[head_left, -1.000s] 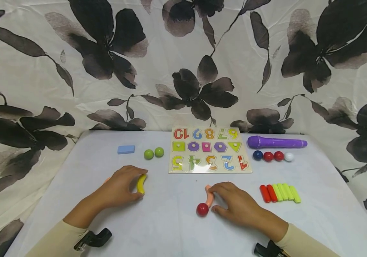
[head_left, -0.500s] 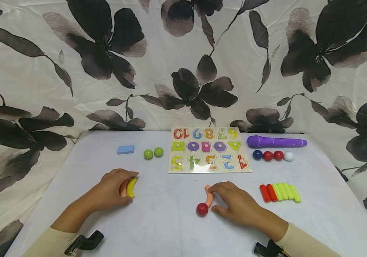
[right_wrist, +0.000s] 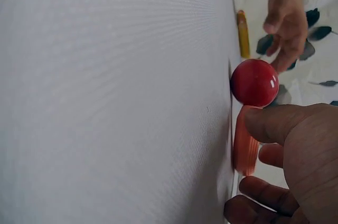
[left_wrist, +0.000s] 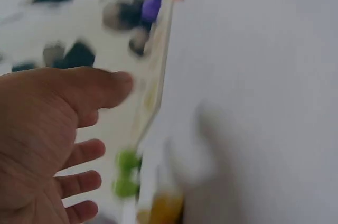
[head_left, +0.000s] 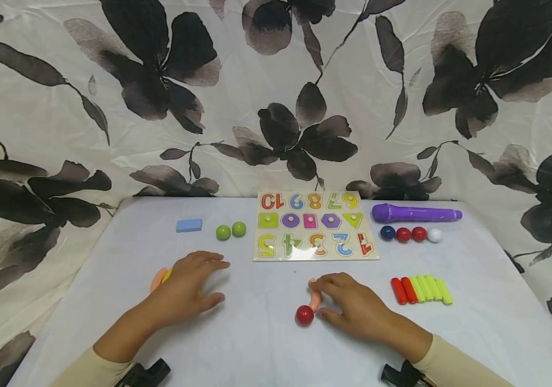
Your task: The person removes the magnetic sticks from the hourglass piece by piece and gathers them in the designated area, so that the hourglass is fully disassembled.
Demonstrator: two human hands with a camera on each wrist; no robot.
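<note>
My left hand [head_left: 184, 287] is over the table's left half, fingers spread and thumb apart, with nothing in its grasp. Partly hidden behind it lie a yellow toy banana [head_left: 166, 276] and a peach-coloured curved piece [head_left: 157, 279], side by side. Near the front middle, my right hand [head_left: 355, 307] holds another ridged, peach-coloured curved piece [right_wrist: 244, 150] between thumb and fingers, low at the tabletop. A shiny red ball [head_left: 304, 315] sits against the near end of that piece, beside the thumb. In the left wrist view, the banana is blurred at the bottom edge.
A number puzzle board [head_left: 316, 226] lies at the back middle. Left of it are two green balls [head_left: 231, 230] and a blue block [head_left: 189, 225]. To the right are a purple microphone-shaped toy [head_left: 416, 214], a row of balls [head_left: 419, 234] and several red and lime sticks [head_left: 422, 291].
My left hand drew the banana leftward against the peach-coloured piece, let go, and has moved back to the right with fingers spread. The right hand has stayed in place.
</note>
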